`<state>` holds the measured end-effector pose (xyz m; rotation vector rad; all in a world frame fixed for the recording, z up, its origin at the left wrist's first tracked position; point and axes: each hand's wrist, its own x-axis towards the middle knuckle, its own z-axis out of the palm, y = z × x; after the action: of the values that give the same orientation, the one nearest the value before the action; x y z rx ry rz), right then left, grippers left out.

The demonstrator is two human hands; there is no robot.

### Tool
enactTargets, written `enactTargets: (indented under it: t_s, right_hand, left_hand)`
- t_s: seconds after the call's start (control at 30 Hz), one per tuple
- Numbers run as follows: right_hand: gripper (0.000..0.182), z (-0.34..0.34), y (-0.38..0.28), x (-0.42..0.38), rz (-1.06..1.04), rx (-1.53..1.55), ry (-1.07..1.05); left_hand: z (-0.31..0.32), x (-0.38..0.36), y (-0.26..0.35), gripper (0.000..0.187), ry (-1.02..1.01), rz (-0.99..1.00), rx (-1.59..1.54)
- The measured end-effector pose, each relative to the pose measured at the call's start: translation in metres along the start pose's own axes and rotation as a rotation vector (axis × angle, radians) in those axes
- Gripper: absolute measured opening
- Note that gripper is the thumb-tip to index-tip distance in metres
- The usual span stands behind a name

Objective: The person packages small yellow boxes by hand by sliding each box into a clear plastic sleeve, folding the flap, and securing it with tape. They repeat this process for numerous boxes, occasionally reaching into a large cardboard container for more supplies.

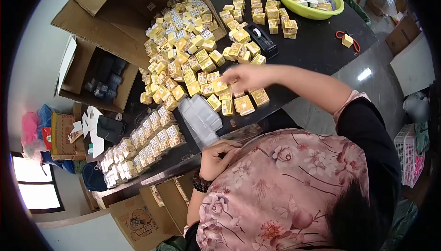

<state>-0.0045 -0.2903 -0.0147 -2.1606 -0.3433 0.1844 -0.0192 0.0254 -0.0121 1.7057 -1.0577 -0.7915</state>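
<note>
Near the table's front edge, my left hand [219, 157] has its fingers curled at a piece of clear plastic packaging [245, 133]. My right hand [245, 77] is over the small yellow boxes [194, 88], its fingers blurred; whether it grips one is unclear. Between my hands and the pile lie stacked clear plastic trays [197, 113]. Packed rows of small boxes [156, 143] stand left of the trays. Behind my right hand is a black tape dispenser [264, 42] among more yellow boxes.
A large open carton [103, 35] spills small boxes onto the black table [312, 44]. At the back right are a yellow-green basin [321, 13] with packs in it and red-handled scissors [356, 45] by one box. A black phone-like object [110, 129] lies left.
</note>
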Motion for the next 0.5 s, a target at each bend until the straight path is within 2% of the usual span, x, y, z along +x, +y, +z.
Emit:
enactTargets:
  t_s: [0.03,0.07,0.1,0.17,0.2,0.23,0.3,0.33,0.4,0.43,0.47,0.5]
  right_hand:
    - [0.050,-0.030,0.013,0.002,0.015,-0.300,0.350]
    - [0.054,-0.060,0.052,0.013,0.026,-0.619,0.481]
    - [0.059,-0.080,0.089,0.019,0.076,-0.753,0.552]
    - [0.062,-0.098,0.113,0.024,0.194,-0.803,0.440]
    - [0.062,-0.105,0.116,0.025,0.213,-0.782,0.341]
    - [0.057,-0.105,0.120,0.025,0.140,-0.813,0.341]
    - [0.047,-0.110,0.118,0.026,0.092,-0.591,0.455]
    - [0.033,-0.104,0.106,0.024,0.073,-0.400,0.589]
    - [0.028,-0.084,0.070,0.014,0.020,0.295,0.675]
    - [0.031,-0.071,0.037,0.004,0.036,0.731,0.481]
    - [0.041,-0.047,-0.008,-0.005,-0.013,0.764,0.453]
    - [0.048,-0.031,-0.046,-0.019,0.016,0.719,0.337]
  left_hand:
    - [0.002,-0.003,-0.007,0.015,0.003,0.002,0.000]
    - [0.007,-0.004,-0.012,0.017,-0.032,-0.089,-0.196]
    - [0.013,-0.003,-0.015,0.019,-0.068,-0.178,-0.392]
    - [0.016,-0.002,-0.013,0.024,-0.054,-0.164,-0.422]
    - [0.012,-0.003,-0.009,0.029,-0.052,-0.250,-0.560]
    - [0.008,-0.005,-0.007,0.036,-0.048,-0.338,-0.700]
    - [0.000,-0.006,-0.006,0.041,0.202,-0.226,-0.691]
    - [-0.002,-0.003,-0.002,0.043,0.325,-0.151,-0.719]
    - [-0.014,0.002,0.006,0.041,0.483,-0.069,-0.566]
    - [-0.018,0.007,0.011,0.045,0.528,-0.084,-0.452]
    - [-0.019,0.011,0.013,0.045,0.542,-0.087,-0.455]
    - [-0.018,0.016,0.014,0.046,0.549,-0.023,-0.426]
